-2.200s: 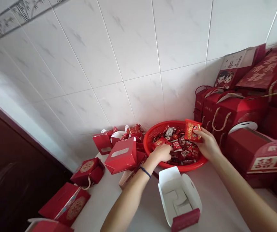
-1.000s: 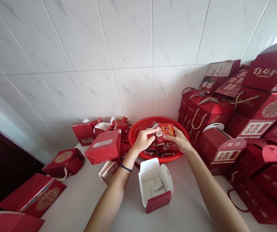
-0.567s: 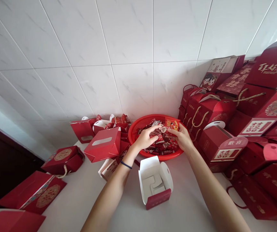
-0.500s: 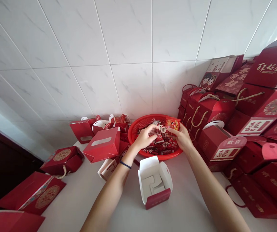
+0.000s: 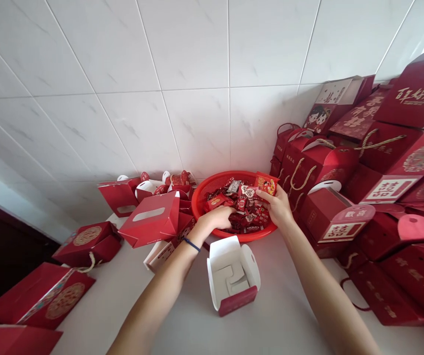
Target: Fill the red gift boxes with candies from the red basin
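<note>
Two packets (image 5: 266, 184) seemingly pinched in right hand (image 5: 279, 209), fingers closed, at two o'clock over basket (image 5: 200, 195); left hand (image 5: 216, 218) at eight, fingertips among sweets (image 5: 251, 218), grip hidden; box (image 5: 237, 301) at six, bare-bottomed, so work looks early, none boxed.

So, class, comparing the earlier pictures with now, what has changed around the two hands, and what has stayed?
The left hand has let go of the white-labelled packet and moved down among the sweets in the red basket; whether it grips any is hidden. The right hand, which at first held only the orange packet, now has the white-labelled one in its grip too. The open box and basket stayed put.
</note>
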Demonstrator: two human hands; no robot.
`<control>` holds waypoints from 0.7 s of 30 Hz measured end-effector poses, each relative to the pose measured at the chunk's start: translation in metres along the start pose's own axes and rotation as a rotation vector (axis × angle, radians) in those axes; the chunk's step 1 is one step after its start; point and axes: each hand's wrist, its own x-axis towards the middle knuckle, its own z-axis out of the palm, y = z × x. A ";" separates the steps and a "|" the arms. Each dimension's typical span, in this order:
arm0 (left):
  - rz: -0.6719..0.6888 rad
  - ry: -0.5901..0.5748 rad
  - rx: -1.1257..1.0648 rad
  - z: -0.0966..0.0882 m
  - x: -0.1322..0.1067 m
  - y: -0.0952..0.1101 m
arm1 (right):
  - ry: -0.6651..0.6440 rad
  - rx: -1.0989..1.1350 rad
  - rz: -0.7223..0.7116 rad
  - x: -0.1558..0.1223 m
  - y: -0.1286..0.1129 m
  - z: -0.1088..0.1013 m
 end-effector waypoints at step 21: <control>-0.114 -0.027 0.108 -0.003 -0.002 0.002 | -0.007 -0.014 -0.017 -0.001 0.002 -0.003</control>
